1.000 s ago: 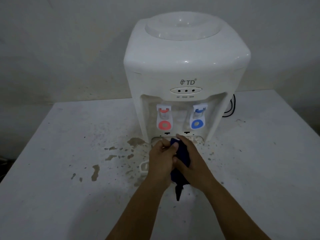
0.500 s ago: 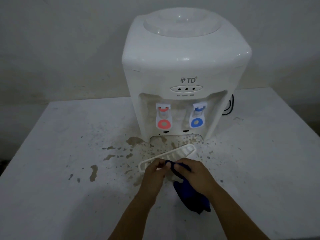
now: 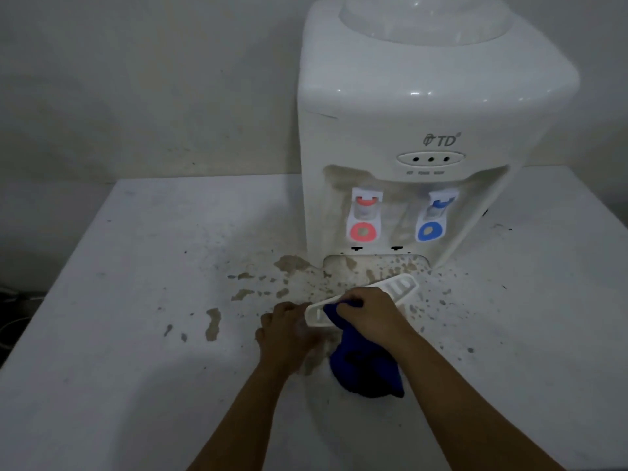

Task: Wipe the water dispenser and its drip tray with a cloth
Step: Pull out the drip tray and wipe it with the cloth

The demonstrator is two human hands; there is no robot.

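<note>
On a stained worktop (image 3: pixel 142 300), the left hand (image 3: pixel 289 329) grips the tray (image 3: pixel 401 287); the right hand (image 3: pixel 370 312) grips the cloth (image 3: pixel 363 372). Hard rubbing could twist the tray free.

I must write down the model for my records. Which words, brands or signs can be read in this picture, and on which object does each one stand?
"TD", with a small logo to its left: on the front of the water dispenser, above the three indicator lights.
Three tiny words under the lights: too blurred to read.
No other text is visible.
</note>
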